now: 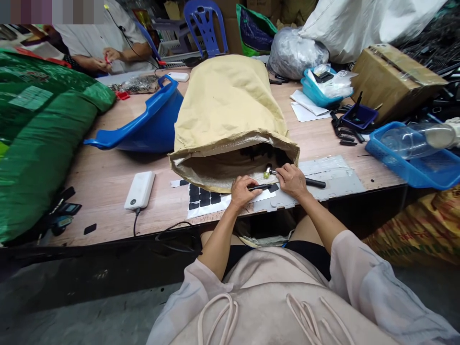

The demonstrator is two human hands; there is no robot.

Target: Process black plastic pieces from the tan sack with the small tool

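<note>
My left hand point(244, 192) is closed on a thin black piece point(261, 187) at the front of the table. My right hand point(292, 180) grips a small hammer, its metal head point(268, 170) pointing left and its black handle point(316, 183) sticking out to the right. Just behind both hands lies a large yellow sack point(230, 100), its mouth open toward me, with dark items inside. Under my left hand is a white sheet with black square pads point(204, 197). A grey board point(332, 178) lies beneath my right hand.
A white power bank point(141, 190) with a cable lies left, near a tilted blue basin point(143, 122). Green sacks point(46, 139) fill the far left. At right are a blue basket point(413, 172), a cardboard box point(398, 76) and black parts. Another person's hands point(108, 58) work across the table.
</note>
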